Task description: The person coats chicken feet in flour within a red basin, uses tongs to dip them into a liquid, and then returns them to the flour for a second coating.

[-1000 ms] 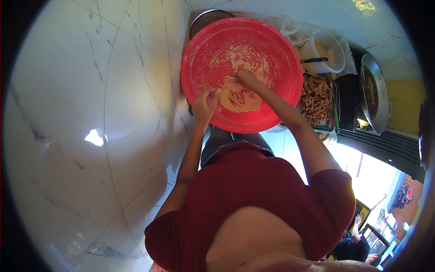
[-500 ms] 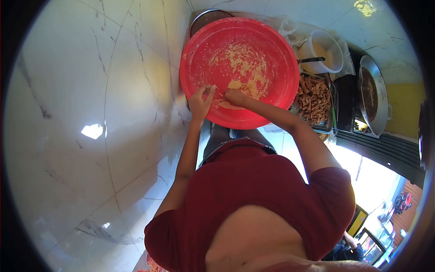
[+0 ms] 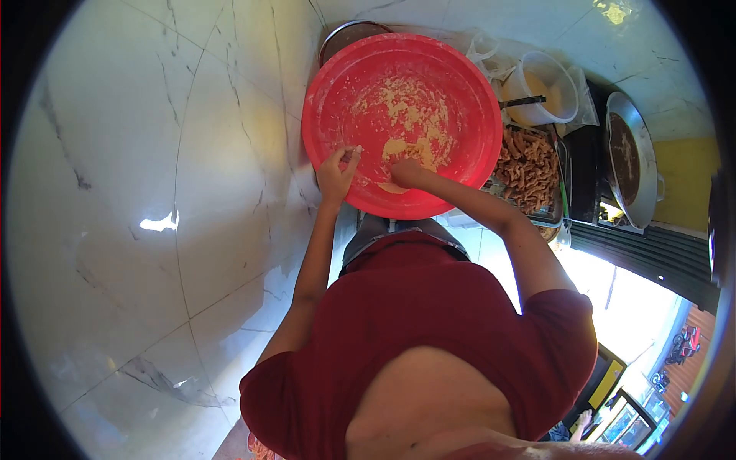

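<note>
A large red basin (image 3: 318, 100) is in front of me, with crumbly yellowish flour mixture (image 3: 414, 107) stuck over its floor and a thicker patch near my right hand. My left hand (image 3: 334, 176) is just inside the near left rim, a gap showing between its thumb and fingers, with pale flour on the tips. Down in the near part of the basin, my right hand (image 3: 411, 174) is closed, knuckles up, beside the mixture. Its fingertips are hidden, and I cannot tell what they hold.
Brown fried pieces (image 3: 529, 169) fill a tray right of the basin. Behind them stands a white tub (image 3: 571, 92) with a dark handle (image 3: 524, 101) across it. A wide wok (image 3: 652, 176) of brown liquid is farther right. A marbled wall (image 3: 115, 253) runs along the left.
My right hand has moved a little to the right and toward me, away from my left hand. The left hand stays nearly in place.
</note>
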### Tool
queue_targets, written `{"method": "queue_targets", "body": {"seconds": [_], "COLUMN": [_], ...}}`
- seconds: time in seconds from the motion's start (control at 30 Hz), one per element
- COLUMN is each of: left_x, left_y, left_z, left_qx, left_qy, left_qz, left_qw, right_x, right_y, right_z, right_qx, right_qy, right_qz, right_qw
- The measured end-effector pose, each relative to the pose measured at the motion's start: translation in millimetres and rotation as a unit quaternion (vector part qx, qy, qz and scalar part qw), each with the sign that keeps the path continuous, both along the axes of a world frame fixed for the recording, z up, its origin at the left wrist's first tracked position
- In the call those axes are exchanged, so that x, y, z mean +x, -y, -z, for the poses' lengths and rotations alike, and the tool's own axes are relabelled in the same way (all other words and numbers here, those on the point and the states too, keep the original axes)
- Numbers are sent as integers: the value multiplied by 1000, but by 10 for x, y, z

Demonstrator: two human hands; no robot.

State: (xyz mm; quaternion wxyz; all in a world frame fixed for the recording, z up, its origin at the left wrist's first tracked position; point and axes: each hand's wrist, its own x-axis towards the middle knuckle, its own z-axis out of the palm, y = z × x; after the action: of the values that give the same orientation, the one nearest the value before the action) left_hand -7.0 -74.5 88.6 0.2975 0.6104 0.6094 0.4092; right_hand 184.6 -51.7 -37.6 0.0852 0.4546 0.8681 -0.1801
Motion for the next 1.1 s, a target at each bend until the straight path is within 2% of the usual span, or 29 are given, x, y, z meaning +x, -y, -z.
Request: {"method": "queue_targets", "body": {"seconds": [0.13,0.23,0.33,0.43,0.6,0.7,0.8,0.93,1.03,1.1], "left_x": [6,12,8,7,55,137,251,428,506,548], "left_y": [6,-1,-4,-5,-27,-137,-221,-297,-336,-357], "left_z": [-21,-16,-18,-10,-118,212,518,642,648,630], "left_qx": [-9,-6,-8,-13,-74,-92,-148,-178,-196,-209], "left_qy": [1,1,-7,-10,-36,-1,-112,-225,-281,-308], "left_qz": [-1,2,4,4,25,126,226,263,294,317], "left_qw": [1000,1000,1000,1000,996,988,956,921,892,872], "right_x": [127,128,140,239,386,435,527,663,687,597], "right_y": [-7,-71,-184,-246,-253,-260,-351,-465,-447,-368], "right_z": [-279,-464,-569,-550,-456,-370,-140,-20,-232,-202], "right_qx": [-45,-156,-279,-326,-289,-282,-276,-199,-167,-190], "right_qy": [23,102,115,113,82,53,-17,-111,35,52], "right_qz": [-68,-38,2,18,-7,-18,-34,-43,-45,-17], "right_qw": [996,982,953,938,954,958,961,973,984,980]}}
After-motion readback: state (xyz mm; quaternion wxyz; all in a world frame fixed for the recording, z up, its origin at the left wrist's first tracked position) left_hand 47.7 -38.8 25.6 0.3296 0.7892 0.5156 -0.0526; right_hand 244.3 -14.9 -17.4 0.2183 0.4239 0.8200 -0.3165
